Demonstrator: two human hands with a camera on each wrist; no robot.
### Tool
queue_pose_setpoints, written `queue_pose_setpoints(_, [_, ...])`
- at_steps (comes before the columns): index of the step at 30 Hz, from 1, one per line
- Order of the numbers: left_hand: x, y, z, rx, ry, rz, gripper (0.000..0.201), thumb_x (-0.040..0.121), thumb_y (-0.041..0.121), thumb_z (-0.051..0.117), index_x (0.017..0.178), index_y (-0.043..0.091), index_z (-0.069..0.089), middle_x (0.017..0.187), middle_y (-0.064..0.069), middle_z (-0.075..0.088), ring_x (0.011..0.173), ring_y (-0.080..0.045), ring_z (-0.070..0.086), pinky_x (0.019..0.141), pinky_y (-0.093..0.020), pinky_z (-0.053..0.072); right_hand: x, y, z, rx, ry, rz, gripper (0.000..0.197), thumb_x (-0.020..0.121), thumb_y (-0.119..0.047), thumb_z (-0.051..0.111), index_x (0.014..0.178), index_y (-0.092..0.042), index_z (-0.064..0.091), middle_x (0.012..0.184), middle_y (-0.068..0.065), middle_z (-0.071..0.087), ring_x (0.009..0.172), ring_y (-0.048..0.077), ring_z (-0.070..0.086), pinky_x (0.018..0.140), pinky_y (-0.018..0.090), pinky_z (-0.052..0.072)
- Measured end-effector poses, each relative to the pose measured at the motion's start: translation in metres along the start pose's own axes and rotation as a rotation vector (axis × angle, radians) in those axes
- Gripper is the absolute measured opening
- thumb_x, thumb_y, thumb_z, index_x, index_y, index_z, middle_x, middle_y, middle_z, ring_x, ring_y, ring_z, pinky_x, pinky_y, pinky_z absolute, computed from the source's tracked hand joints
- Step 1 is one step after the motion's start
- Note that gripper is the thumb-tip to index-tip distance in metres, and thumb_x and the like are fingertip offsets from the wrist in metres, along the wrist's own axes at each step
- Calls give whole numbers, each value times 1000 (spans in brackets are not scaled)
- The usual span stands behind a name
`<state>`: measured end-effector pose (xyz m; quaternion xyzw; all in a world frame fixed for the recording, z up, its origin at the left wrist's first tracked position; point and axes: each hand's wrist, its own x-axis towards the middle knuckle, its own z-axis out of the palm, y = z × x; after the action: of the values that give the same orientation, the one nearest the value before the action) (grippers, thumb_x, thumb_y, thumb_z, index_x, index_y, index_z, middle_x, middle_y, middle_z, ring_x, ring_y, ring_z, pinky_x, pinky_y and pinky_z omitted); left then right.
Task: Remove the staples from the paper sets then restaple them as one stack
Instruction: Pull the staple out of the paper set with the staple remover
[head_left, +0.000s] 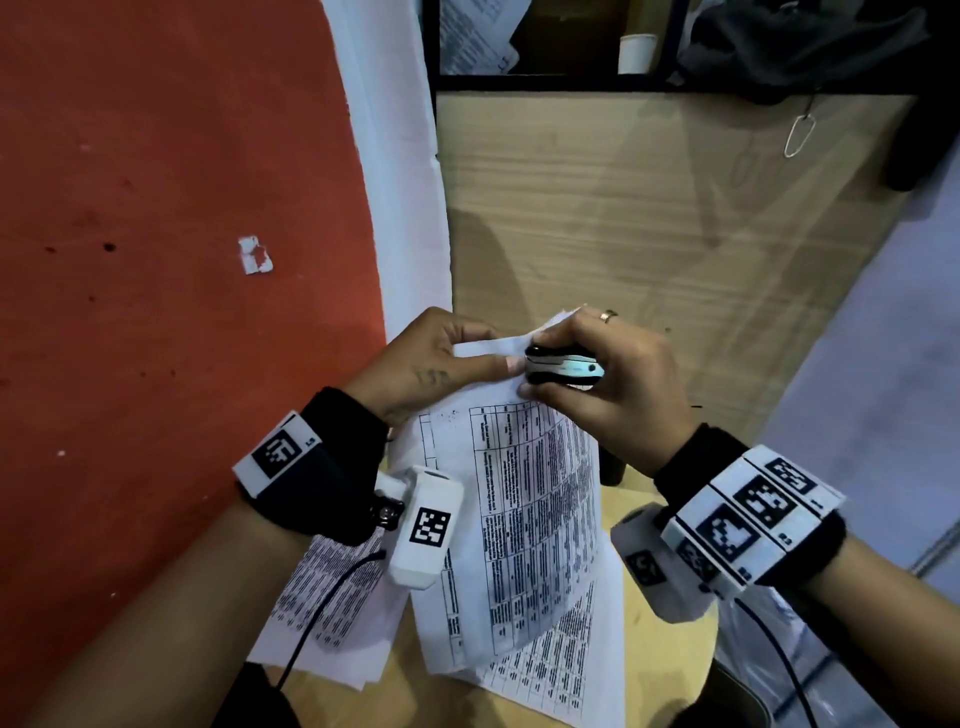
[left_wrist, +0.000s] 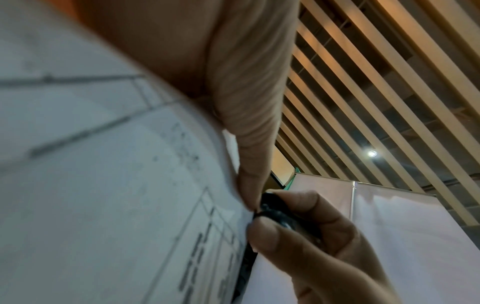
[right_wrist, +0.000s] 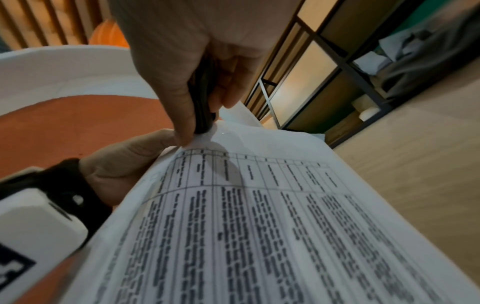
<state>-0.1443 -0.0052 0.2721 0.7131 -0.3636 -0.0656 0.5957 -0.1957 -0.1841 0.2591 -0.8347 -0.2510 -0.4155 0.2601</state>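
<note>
A printed paper set (head_left: 524, 499) with tables is lifted at its top corner. My left hand (head_left: 441, 358) pinches that corner between thumb and fingers. My right hand (head_left: 608, 379) grips a black and silver staple remover (head_left: 563, 370), its jaws set against the paper's corner beside my left thumb. In the left wrist view the remover (left_wrist: 280, 214) is a dark shape between my right thumb and finger at the sheet's edge (left_wrist: 155, 185). The right wrist view shows the remover (right_wrist: 202, 98) touching the corner of the paper (right_wrist: 259, 205). The staple itself is hidden.
Another printed paper set (head_left: 332, 613) lies under my left wrist on the round wooden table (head_left: 670, 675). A red floor (head_left: 156, 208) is to the left, a wood-panel cabinet (head_left: 649, 218) ahead, and a shelf with a white cup (head_left: 636, 52) above it.
</note>
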Motion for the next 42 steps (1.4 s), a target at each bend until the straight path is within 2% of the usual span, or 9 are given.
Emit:
queue_pose_setpoints(10, [12, -26, 10, 102, 171, 97, 21, 81, 15, 70, 66, 29, 68, 62, 17, 64, 62, 6, 56, 62, -18, 43, -5, 1, 8, -36, 103, 29, 30, 68, -29, 77, 84, -5, 66, 81, 2, 67, 74, 22, 64, 62, 40, 50])
queue_pose_setpoints(15, [13, -41, 8, 160, 219, 99, 8, 74, 35, 66, 68, 31, 69, 67, 15, 66, 67, -1, 58, 70, -28, 46, 0, 1, 10, 133, 159, 177, 37, 67, -31, 79, 82, -2, 63, 79, -18, 57, 77, 12, 63, 70, 32, 53])
queue_pose_setpoints(20, [16, -47, -1, 179, 275, 56, 22, 61, 51, 69, 66, 30, 68, 60, 15, 62, 58, -2, 52, 62, -25, 41, -8, 17, 16, 214, 180, 308, 29, 65, -11, 83, 83, 0, 63, 80, -4, 61, 75, -13, 60, 69, 2, 43])
queue_pose_setpoints(23, [16, -52, -6, 154, 256, 18, 42, 51, 50, 78, 69, 13, 69, 65, 1, 61, 60, -10, 52, 62, -27, 40, -18, 23, 17, 198, 169, 340, 29, 65, -4, 83, 84, 4, 63, 80, 2, 60, 73, -24, 54, 66, -4, 37])
queue_pose_setpoints(28, [17, -54, -19, 233, 167, 4, 19, 63, 34, 82, 69, 20, 71, 66, 9, 67, 63, -3, 59, 63, -22, 43, -25, 41, 17, 37, 16, 278, 38, 61, -15, 86, 87, -3, 62, 84, -3, 59, 76, -3, 52, 70, 10, 42])
queue_pose_setpoints(32, [23, -47, -27, 429, 78, 71, 45, 61, 54, 70, 76, 11, 71, 77, -2, 67, 74, -21, 63, 73, -35, 47, -15, 47, 13, -19, -142, 216, 45, 57, -22, 85, 92, -5, 63, 88, 0, 59, 80, 15, 55, 70, 20, 41])
queue_pose_setpoints(35, [26, -42, -28, 488, 22, 84, 37, 64, 48, 72, 78, 14, 73, 74, 18, 65, 74, -8, 62, 75, -35, 48, -7, 51, 13, -53, -281, 196, 49, 55, -18, 87, 97, -4, 65, 117, 14, 56, 103, 27, 57, 82, 26, 43])
queue_pose_setpoints(38, [27, -40, -25, 526, 8, 114, 48, 64, 55, 67, 80, 10, 73, 75, 18, 63, 77, -8, 62, 76, -35, 48, -2, 53, 13, -71, -417, 179, 49, 53, -14, 88, 96, -7, 65, 137, 17, 42, 124, 19, 43, 88, 28, 42])
queue_pose_setpoints(42, [31, -43, -27, 620, 27, 92, 48, 62, 62, 61, 84, 21, 73, 80, 18, 64, 85, -17, 65, 80, -41, 50, 4, 54, 9, -30, -437, 211, 50, 48, -11, 90, 90, -4, 64, 95, 9, 60, 89, 25, 58, 74, 29, 43])
